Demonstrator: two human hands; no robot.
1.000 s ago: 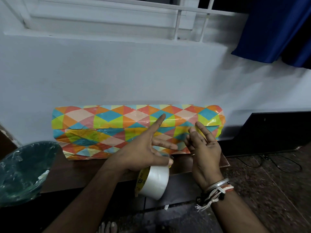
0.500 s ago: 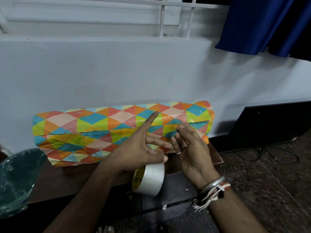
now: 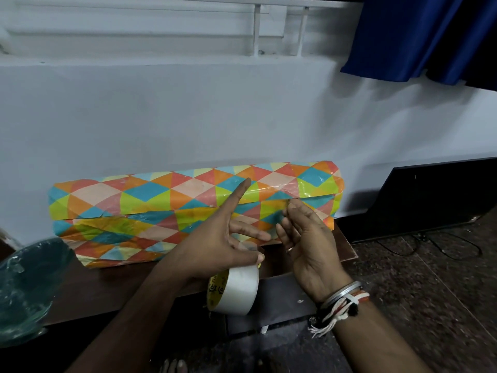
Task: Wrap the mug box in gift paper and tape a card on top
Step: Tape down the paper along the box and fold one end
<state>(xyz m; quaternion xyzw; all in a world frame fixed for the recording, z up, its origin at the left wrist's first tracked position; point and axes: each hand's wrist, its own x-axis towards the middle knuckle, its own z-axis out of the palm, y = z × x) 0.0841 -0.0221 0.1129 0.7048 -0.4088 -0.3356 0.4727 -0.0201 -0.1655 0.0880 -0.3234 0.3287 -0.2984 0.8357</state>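
Little shift — left hand (image 3: 212,246) gripping tape roll (image 3: 236,289), right hand (image 3: 309,246) slack — wrapped box (image 3: 150,195) lengthwise left-to-right.

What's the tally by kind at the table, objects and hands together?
Wrapped box: 1
Tape roll: 1
Green bag: 1
Hands: 2 (left hand, right hand)
Total: 5
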